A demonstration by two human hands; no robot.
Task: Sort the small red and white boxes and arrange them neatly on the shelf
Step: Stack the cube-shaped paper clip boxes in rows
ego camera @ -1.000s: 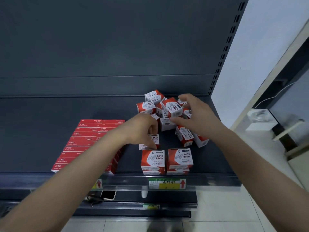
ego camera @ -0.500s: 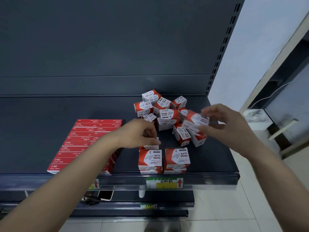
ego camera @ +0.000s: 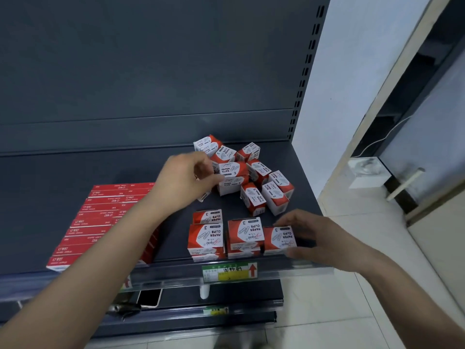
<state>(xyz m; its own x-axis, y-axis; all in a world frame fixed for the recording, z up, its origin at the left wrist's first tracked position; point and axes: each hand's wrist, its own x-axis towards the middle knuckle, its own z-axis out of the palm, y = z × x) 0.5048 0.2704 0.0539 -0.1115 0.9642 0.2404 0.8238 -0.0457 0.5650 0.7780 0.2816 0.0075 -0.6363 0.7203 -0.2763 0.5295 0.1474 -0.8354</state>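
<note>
Left hand [ego camera: 186, 180] reaches deep into the shelf [ego camera: 75, 172], its forearm passing over the stack of flat red packets [ego camera: 100, 217] that lies on the left part of the shelf. Below those, on a lower shelf, a dark phone [ego camera: 149, 297] lies flat.

The hand's fingers are curled in against the left side of the heap of small red and white boxes [ego camera: 246, 172]. A corner of one box pokes out under the palm. From where I stand I cannot tell whether the hand grips a box or only touches the heap. The heap sits toward the far right of the shelf, the boxes tumbled at all angles, some lying on others, with PAPER CLIPS printed on those I can read.

Nearer, along the shelf's front lip, three boxes stand in a row: the left box [ego camera: 206, 239], the middle box [ego camera: 245, 234] just beside it, and the end box [ego camera: 279, 239]. A fourth box [ego camera: 207, 216] sits just behind the left one. Under the lip, beneath the middle box, hangs a green and yellow price tag [ego camera: 230, 272] with a red arrow.

At the right end of the row, the right hand [ego camera: 319, 238] holds the end box, fingers over its far side and thumb against its near side, the box standing on the shelf just beside the middle one. Farther right, past the shelf, is pale tiled floor [ego camera: 352, 311].
</note>
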